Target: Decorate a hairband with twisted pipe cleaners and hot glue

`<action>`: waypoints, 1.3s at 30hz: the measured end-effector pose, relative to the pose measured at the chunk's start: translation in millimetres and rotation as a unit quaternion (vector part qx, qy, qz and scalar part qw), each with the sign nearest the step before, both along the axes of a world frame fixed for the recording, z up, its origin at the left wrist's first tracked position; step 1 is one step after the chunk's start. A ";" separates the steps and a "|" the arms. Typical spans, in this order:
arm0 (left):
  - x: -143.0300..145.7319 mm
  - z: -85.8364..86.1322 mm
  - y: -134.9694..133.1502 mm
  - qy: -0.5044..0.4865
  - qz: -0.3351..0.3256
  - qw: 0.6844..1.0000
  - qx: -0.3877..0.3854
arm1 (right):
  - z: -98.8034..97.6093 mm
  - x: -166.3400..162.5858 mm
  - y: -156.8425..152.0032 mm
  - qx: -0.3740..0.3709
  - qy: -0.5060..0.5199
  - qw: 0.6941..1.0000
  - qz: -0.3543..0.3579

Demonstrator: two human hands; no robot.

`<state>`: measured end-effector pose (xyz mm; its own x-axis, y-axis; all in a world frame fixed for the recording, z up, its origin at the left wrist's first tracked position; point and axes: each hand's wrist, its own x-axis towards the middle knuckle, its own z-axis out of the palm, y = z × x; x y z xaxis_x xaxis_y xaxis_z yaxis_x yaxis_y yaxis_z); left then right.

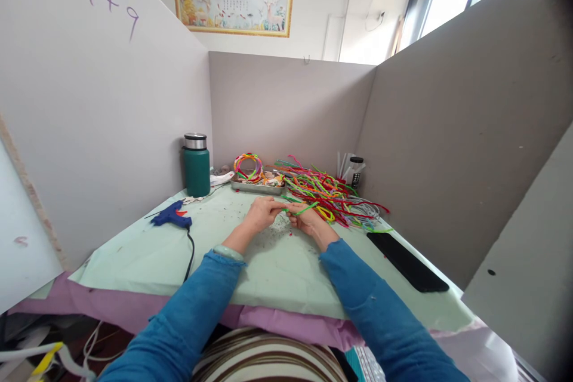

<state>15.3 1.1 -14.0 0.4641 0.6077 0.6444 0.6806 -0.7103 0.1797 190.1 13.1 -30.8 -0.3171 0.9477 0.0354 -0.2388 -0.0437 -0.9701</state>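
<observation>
Both hands meet over the middle of the table, fingertips close together. My left hand (263, 213) is closed, its fingers pinching a green pipe cleaner (307, 209). My right hand (304, 218) is closed on the same pipe cleaner, one end of which sticks out across the back of that hand. The part between the fingertips is mostly hidden. Just beyond my right hand lies a loose heap of pipe cleaners (324, 188) in red, green, orange, yellow and grey.
A metal tray (257, 187) with a ring of coloured pipe cleaners (248, 167) stands at the back. On the left are a green bottle (197, 167) and a blue glue gun (172, 215) with its cord. A black flat object (407, 262) lies right. Grey partitions (290, 107) enclose the table.
</observation>
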 end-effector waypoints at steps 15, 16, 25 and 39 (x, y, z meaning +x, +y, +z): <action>0.8 4.0 -3.0 0.014 0.066 0.997 -0.027 | -1.3 -3.9 -7.9 0.063 -0.070 0.995 -0.012; 0.9 3.9 -3.0 0.012 0.068 0.997 -0.028 | -2.9 -4.4 -7.0 0.076 -0.082 0.994 -0.015; 0.7 4.4 -6.0 0.022 0.107 0.993 -0.038 | -8.4 -11.9 -1.0 0.251 -0.219 0.940 -0.077; 2.9 5.1 -9.2 0.026 0.142 0.987 -0.074 | -3.1 -16.3 -6.1 0.317 -0.279 0.900 -0.110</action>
<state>18.3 -8.1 -8.9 0.2922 0.8036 0.5185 0.8590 -0.4589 0.2271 173.8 7.0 -34.0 -0.2603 0.8356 0.4838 0.3583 0.5488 -0.7552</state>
